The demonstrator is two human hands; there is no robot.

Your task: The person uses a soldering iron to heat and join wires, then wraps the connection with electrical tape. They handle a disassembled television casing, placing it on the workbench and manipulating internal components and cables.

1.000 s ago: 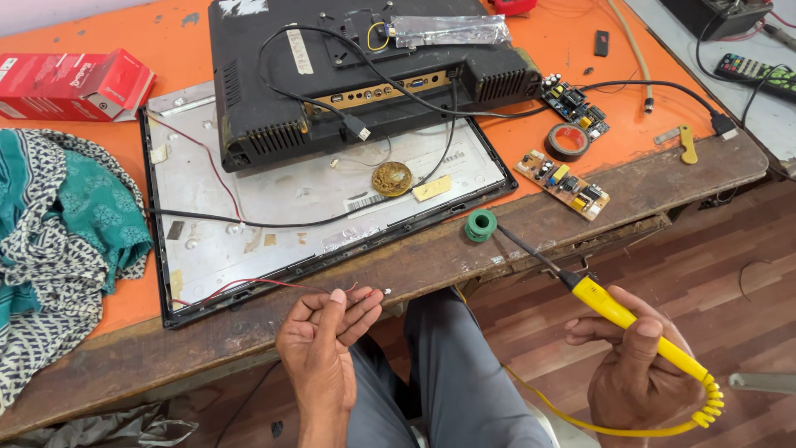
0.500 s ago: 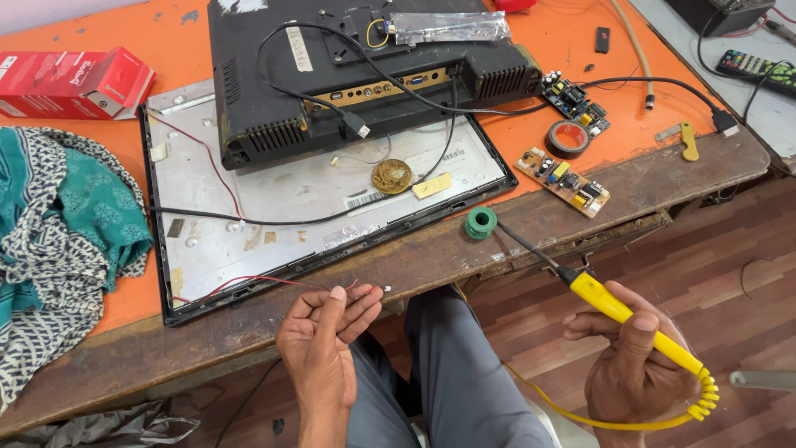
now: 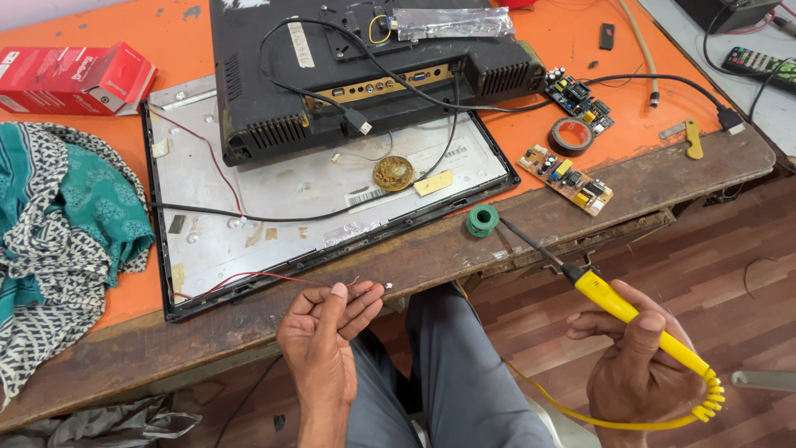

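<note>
Right hand (image 3: pixel 643 365) wrapped shut around the yellow handle of a soldering iron (image 3: pixel 613 303), thumb laid along the top. Iron's long axis runs on a diagonal: coiled yellow cord end low by the heel of that hand, dark metal shaft rising up and away toward the green solder spool (image 3: pixel 482 221), tip just short of it or touching, cannot tell which. Left hand (image 3: pixel 323 340) sits on the other side of the spool, lower, palm turned up, fingers bunched together pinching the bare end of a thin red wire (image 3: pixel 265 276); a small bright speck shows at the fingertips (image 3: pixel 371 290). From there the wire trails back to the near left corner of the flat grey panel (image 3: pixel 249 224). Iron tip lies well apart from the pinched wire end, with the spool between them and nearer the tip. Wire end is the left hand's; the right hand is the farther one from it. Both hands hang off the near edge of the surface (image 3: pixel 630 191), above the person's grey-trousered lap. Beyond the spool: a black back cover (image 3: pixel 265 99) lying on the panel, two small circuit boards (image 3: pixel 565 174), a roll of dark tape (image 3: pixel 571 135). Far left of the spool, patterned teal cloth (image 3: pixel 58 224) and a red carton (image 3: pixel 75 79).
</note>
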